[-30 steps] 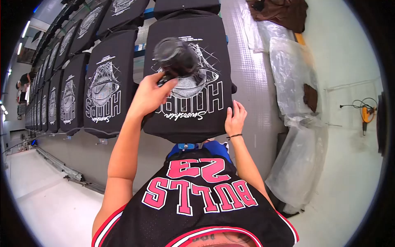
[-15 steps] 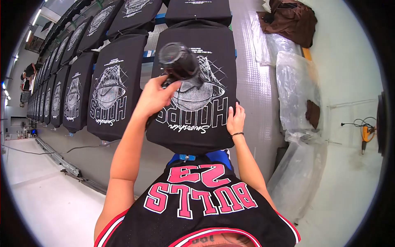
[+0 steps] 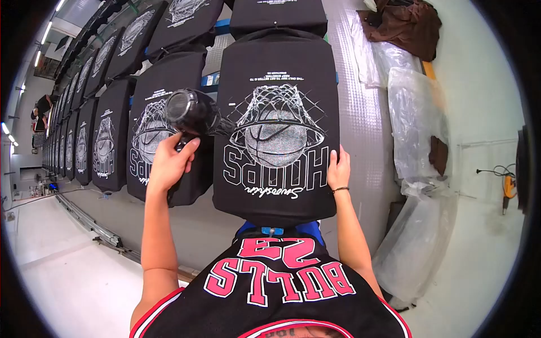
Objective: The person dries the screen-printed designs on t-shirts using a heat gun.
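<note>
My left hand (image 3: 171,163) is wrapped round the handle of a black hair dryer (image 3: 191,112), held above the gap between two shirt boards. The dryer's nozzle points right, toward the print on a black T-shirt (image 3: 276,197) stretched over the board in front of me. That print shows a white basketball and net with outlined "HOOPS" lettering, upside down from my side. My right hand (image 3: 339,169) lies with stretched fingers against the right edge of this shirt; its thumb is not clearly visible.
More black printed shirts (image 3: 163,118) on boards run in rows to the left and ahead. At right are clear plastic sheets (image 3: 417,124), a brown cloth (image 3: 403,28) and an orange heat gun (image 3: 509,194) by the wall. A person (image 3: 40,115) stands far left.
My left hand has swung the hair dryer left, from above the print to beside the shirt's left edge. My right hand stays at the right edge. The view has shifted slightly.
</note>
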{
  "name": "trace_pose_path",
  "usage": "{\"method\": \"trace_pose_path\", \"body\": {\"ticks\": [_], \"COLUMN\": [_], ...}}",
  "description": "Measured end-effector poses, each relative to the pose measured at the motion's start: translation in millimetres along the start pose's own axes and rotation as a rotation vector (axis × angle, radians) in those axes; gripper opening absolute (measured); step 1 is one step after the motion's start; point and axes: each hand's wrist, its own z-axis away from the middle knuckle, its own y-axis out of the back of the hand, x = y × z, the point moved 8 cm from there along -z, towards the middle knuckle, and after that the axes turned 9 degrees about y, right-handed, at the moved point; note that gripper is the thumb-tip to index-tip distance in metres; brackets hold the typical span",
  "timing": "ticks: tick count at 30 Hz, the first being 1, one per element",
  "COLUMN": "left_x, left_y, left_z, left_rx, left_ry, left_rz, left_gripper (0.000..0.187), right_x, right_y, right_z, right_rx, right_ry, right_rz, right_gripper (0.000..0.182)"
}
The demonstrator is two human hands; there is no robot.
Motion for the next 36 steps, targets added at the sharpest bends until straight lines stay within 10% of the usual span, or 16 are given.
{"method": "trace_pose_path", "body": {"ticks": [22, 31, 36], "left_x": [148.5, 102.3, 68.8], "left_y": [-119.6, -159.1, -96.8], "left_z": [-95.8, -4.4, 19.7], "left_rx": [-0.185, -0.44, -0.263], "left_ry": [-0.294, -0.209, -0.14], "left_rz": [-0.181, -0.226, -0.151], "left_gripper": [0.037, 0.041, 0.035], "right_x": [-13.4, -19.9, -14.5], "right_y": [9.1, 23.4, 18.0], "right_z": [-18.4, -10.9, -2.2], "right_rx": [0.198, 0.306, 0.155], "right_ry": [0.062, 0.09, 0.108], "right_rz": [-0.093, -0.008, -0.096], "right_gripper": [0.039, 0.038, 0.039]}}
